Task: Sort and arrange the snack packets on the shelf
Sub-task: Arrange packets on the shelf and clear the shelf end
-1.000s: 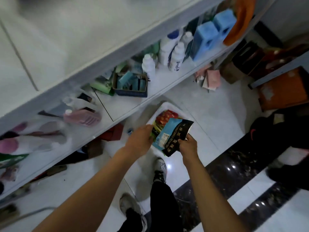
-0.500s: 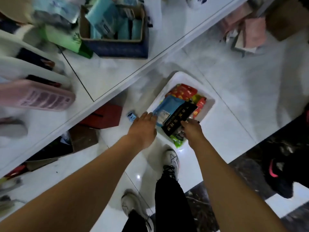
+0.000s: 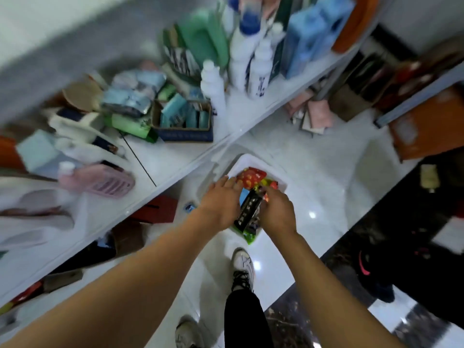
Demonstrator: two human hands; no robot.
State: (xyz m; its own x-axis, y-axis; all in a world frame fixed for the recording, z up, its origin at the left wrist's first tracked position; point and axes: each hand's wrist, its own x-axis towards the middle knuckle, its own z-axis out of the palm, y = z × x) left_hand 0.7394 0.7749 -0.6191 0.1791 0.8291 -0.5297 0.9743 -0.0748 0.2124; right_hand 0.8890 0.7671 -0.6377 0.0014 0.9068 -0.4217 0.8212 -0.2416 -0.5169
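White shelf (image 3: 175, 156): biggest thing here, runs diagonally up and left of both hands, well apart from the fingers. Pretty blurry, honestly.
Shelf clutter: white bottles (image 3: 261, 69), blue packs (image 3: 308, 38), a cardboard box of teal stuff (image 3: 185, 121) and a pink bottle (image 3: 100, 179) lying on its side, all up on the shelf, far above the fingertips.
Floor (image 3: 321, 177): glossy white tile under everything, dark marble strip off to the right of the right hand.
White bin (image 3: 248, 160): sits on the floor right below the hands, its far rim poking out just past the fingertips.
Left hand (image 3: 221, 204): fingers fairly straight, laid down over the snack pile, tips touching the red packet. Can't see anything pinched under it.
Right hand (image 3: 277, 209): fingers curled down at the black packet's upper end, looks like it's got hold of it, though the contact itself is hidden.
Black packet (image 3: 248, 209): long and dark, wedged between the two hands, running from the right fingertips back toward the wrists.
Red packet (image 3: 249, 178): in the bin just beyond the fingers of both hands.
Green packet (image 3: 248, 237): peeks out below the black one, on the wrist side.
Blue packet (image 3: 243, 195): just a sliver showing between the left fingers and the black packet.
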